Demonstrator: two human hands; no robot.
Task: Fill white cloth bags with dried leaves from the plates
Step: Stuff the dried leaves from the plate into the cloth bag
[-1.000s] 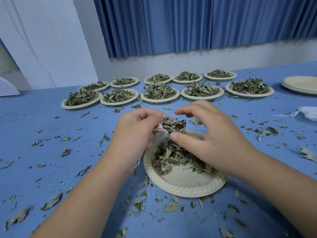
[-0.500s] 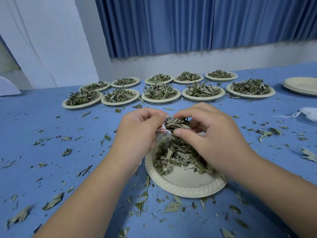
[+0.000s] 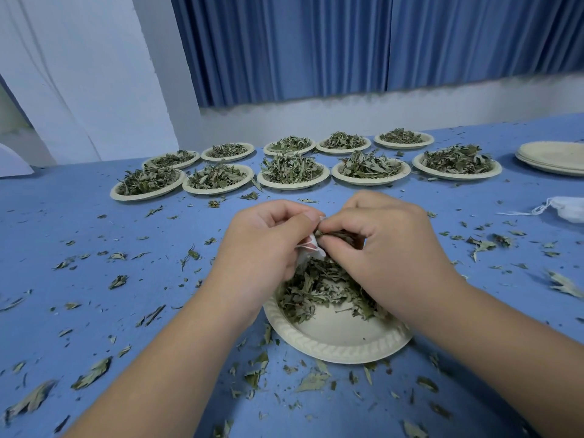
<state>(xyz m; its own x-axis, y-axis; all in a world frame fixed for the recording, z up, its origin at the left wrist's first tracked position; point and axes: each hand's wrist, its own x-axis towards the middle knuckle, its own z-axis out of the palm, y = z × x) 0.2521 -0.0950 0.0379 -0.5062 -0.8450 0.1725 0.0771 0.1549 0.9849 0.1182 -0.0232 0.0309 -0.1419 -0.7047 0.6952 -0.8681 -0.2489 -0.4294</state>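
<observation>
Left hand [image 3: 268, 245] grip pinches open the mouth of the white cloth bag [image 3: 311, 248], kept over the near plate [image 3: 341, 352], probably so spills drop back. Right hand [image 3: 388, 257] grip pinches a tuft of dried leaves [image 3: 336, 237] at the opening. Ten full plates [image 3: 294, 185] behind, one empty stack [image 3: 550, 159], one spare bag [image 3: 568, 210] on the worktop [image 3: 94, 248].

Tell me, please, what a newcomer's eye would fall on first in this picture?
First, the centre: the left hand grips a white cloth bag above the near plate while the right hand pinches dried leaves at its mouth. Behind them, two rows of leaf-heaped plates line the far side of the blue table, which is littered all over with leaf scraps.
</observation>
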